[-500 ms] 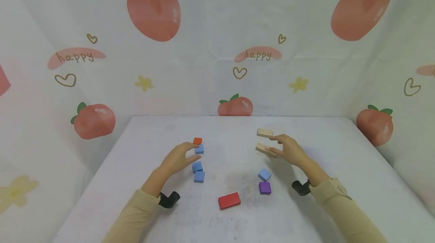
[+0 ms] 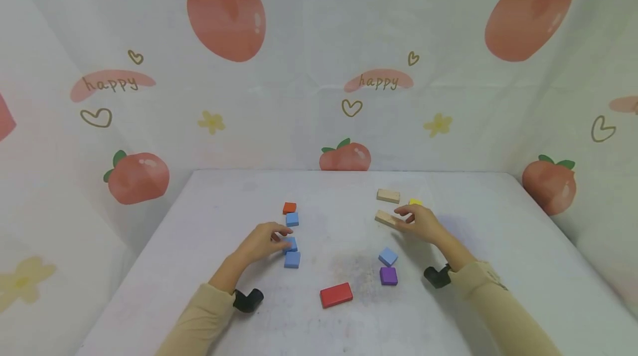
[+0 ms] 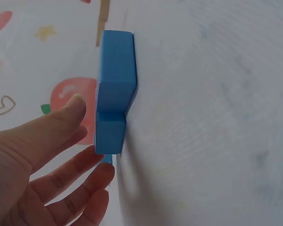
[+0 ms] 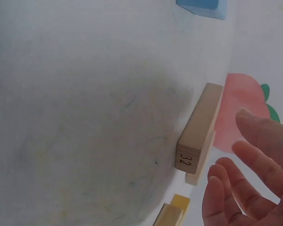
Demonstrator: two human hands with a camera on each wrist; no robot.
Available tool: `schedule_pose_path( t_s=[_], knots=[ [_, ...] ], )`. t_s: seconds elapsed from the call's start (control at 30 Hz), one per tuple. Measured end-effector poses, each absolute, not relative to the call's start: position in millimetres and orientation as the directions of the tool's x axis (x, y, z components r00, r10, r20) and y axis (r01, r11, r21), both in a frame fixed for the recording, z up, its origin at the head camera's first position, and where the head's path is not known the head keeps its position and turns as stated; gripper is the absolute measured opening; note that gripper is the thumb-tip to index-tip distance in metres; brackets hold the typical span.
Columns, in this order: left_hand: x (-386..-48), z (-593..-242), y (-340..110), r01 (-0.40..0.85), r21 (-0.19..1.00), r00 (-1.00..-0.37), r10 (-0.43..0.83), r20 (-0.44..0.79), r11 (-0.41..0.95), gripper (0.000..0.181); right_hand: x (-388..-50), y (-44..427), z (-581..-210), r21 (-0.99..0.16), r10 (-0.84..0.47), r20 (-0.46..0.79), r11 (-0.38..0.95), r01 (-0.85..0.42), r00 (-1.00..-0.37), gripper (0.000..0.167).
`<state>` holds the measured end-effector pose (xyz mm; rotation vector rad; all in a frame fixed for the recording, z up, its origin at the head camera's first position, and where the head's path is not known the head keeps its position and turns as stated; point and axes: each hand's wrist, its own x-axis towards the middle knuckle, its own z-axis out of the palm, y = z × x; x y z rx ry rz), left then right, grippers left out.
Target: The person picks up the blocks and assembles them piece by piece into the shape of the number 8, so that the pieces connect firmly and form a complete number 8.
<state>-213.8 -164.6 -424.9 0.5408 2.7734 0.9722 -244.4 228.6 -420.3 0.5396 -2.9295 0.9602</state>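
Note:
My left hand (image 2: 261, 242) is over the left column of blocks, its fingertips beside a blue block (image 2: 292, 244). In the left wrist view, its thumb and fingers are spread near two touching blue blocks (image 3: 117, 70), holding neither. A third blue block (image 2: 292, 219) lies farther back, in front of an orange-red block (image 2: 289, 208). Next to a wooden block (image 2: 385, 217) hovers my right hand (image 2: 423, 224), its fingers loosely bent and nothing between them. That wooden block (image 4: 200, 125) bears the number 32 in the right wrist view. A second wooden block (image 2: 388, 196) lies behind it.
A yellow block (image 2: 416, 201) peeks out beyond the right hand. Closer to me lie a light blue block (image 2: 387, 257), a purple block (image 2: 389, 275) and a red block (image 2: 336, 295). A printed curtain (image 2: 299, 24) borders the white table (image 2: 239, 190).
My left hand has drawn nearer to me, from the farther blue block to the middle one. The right hand has come down slightly, leaving the yellow block in sight. The blocks stay put.

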Motion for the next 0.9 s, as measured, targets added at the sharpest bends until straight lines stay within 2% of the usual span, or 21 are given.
schedule_pose_path(
  t_s=[0.3,0.9],
  knots=[
    [-214.0,-429.2,-167.1,0.293,0.638,-0.919,0.395,-0.019,0.712,0.027,-246.5,228.6,-422.9,-0.591,-0.293,0.048,0.763,-0.264,-0.955,0.035],
    [-215.1,-431.5,-168.0,0.307,0.633,-0.916,0.401,-0.006,0.711,0.027,-251.5,225.5,-426.0,-0.562,-0.263,0.023,0.794,-0.23,-0.965,0.03]
  ],
)
